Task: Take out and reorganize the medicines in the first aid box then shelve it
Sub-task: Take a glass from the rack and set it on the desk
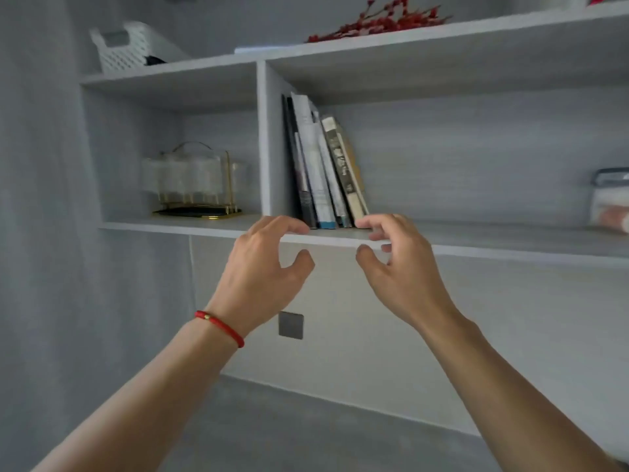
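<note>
1. Left hand (262, 267) (red bracelet (220, 328) on the wrist) is raised at the shelf (493, 241) edge, grip released, holding nothing.
2. Books (323, 165) lean at 12 o'clock from the hands.
3. Right hand (398, 267), grip released, is empty too.
4. A box (611, 199) sits at 3 o'clock on the shelf; I cannot tell if it is the first aid one.

Both forearms bare, no sleeves. Left wrist: thin red cord bracelet (220, 328) with one small gold bead. Right wrist: nothing worn.
</note>
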`<state>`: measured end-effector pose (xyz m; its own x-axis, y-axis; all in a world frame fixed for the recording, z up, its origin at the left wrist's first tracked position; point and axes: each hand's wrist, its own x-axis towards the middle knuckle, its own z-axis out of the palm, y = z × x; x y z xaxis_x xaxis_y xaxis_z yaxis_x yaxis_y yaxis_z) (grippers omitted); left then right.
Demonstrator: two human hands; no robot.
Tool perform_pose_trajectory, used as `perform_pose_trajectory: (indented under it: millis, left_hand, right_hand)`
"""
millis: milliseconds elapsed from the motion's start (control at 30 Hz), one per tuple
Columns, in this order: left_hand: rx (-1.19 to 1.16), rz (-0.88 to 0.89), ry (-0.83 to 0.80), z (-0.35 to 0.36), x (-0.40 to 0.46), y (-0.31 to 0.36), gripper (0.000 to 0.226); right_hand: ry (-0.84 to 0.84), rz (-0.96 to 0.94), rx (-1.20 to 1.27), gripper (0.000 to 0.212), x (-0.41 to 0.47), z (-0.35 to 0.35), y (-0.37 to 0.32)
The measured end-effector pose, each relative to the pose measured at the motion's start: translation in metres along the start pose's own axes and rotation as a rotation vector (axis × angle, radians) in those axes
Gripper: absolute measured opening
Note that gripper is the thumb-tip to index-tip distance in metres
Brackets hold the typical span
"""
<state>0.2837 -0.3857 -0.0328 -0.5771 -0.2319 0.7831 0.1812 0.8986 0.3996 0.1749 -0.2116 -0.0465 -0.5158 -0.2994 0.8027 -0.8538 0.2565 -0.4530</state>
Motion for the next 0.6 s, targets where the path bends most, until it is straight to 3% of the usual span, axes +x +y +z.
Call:
perform_pose_trajectory:
  millis: [167, 367, 600]
  left_hand:
    - [-0.064, -0.132, 0.020, -0.076, -0.003, -0.070, 0.027]
    - [-0.557, -0.394, 0.042, -0.126, 0.012, -0.138, 0.026]
    - [-0.426, -0.430, 0.146, -0.120, 0.067, -0.225, 0.023]
  right_hand:
    - [-0.035, -0.019, 0.056, 0.032, 0.010, 0.089, -0.066]
    - [0.019, -0.091, 0.090, 0.028, 0.040, 0.156, -0.096]
    - [-0.069, -0.116, 0.105, 0.030, 0.101, 0.236, -0.072]
